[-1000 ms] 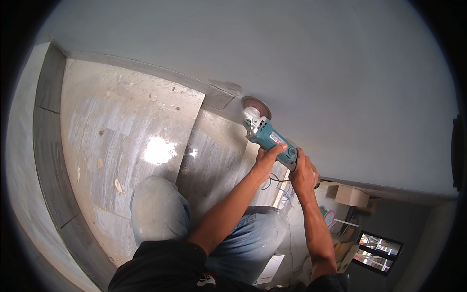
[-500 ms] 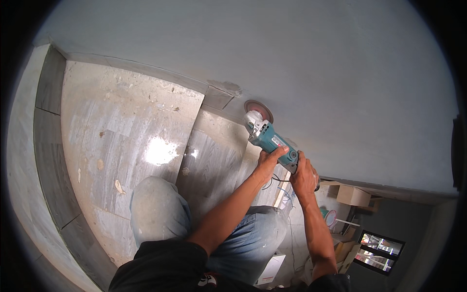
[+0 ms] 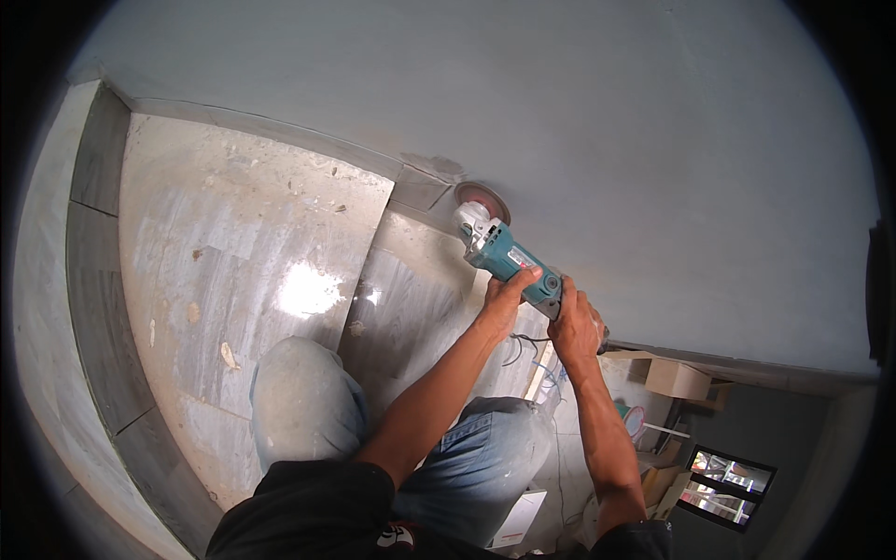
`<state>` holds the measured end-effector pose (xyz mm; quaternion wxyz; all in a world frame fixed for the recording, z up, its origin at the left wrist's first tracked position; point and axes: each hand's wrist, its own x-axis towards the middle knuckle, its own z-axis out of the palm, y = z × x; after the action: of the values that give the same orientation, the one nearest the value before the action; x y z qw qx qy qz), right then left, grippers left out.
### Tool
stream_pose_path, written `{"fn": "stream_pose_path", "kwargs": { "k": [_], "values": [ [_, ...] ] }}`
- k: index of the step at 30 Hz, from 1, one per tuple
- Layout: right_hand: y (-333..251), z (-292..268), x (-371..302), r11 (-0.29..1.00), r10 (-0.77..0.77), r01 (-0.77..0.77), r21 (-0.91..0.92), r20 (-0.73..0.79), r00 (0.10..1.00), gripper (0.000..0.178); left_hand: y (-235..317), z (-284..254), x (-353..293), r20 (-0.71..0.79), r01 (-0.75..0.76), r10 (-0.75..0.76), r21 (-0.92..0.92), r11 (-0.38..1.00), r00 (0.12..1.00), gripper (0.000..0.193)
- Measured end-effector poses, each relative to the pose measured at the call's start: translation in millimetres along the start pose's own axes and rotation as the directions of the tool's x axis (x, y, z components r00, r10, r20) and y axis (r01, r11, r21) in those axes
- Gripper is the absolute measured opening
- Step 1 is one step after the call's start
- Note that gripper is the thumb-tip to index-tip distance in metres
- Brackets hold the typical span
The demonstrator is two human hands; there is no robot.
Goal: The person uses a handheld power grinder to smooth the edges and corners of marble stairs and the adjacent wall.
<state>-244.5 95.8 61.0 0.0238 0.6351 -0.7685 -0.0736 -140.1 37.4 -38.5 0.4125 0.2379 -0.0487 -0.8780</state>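
Observation:
A teal angle grinder [image 3: 514, 254] with a silver head and a reddish-brown disc [image 3: 484, 200] is held in both hands. My left hand [image 3: 505, 301] wraps round the middle of its body, thumb on top. Farther back, my right hand [image 3: 579, 325] grips the rear end, where a dark cord hangs down. The disc is at the grey wall [image 3: 653, 168], close to the end of the tile skirting [image 3: 422, 187]; whether it touches cannot be made out. A rough grey patch [image 3: 433, 165] marks the wall just above the skirting.
Wood-look floor tiles [image 3: 224, 289], dusty with debris, step down at an edge left of the grinder. My knees [image 3: 308, 401] are bent below my arms. A cardboard box [image 3: 678, 380], a spool-like round thing [image 3: 635, 420] and cables lie at the right, near a window [image 3: 733, 485].
The grinder and both hands have shifted a little left and up along the wall, bringing the disc nearer to the skirting's end. My grip is the same.

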Motion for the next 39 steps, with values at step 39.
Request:
{"fn": "stream_pose_path", "kwargs": {
  "k": [39],
  "values": [
    [5.8,5.4,1.0,0.997,-0.068,0.065,-0.043,-0.065,0.996,0.059,-6.8,-1.4,4.0,-0.038,0.028,-0.028,-0.023,0.999,0.999,0.045]
  ]
}}
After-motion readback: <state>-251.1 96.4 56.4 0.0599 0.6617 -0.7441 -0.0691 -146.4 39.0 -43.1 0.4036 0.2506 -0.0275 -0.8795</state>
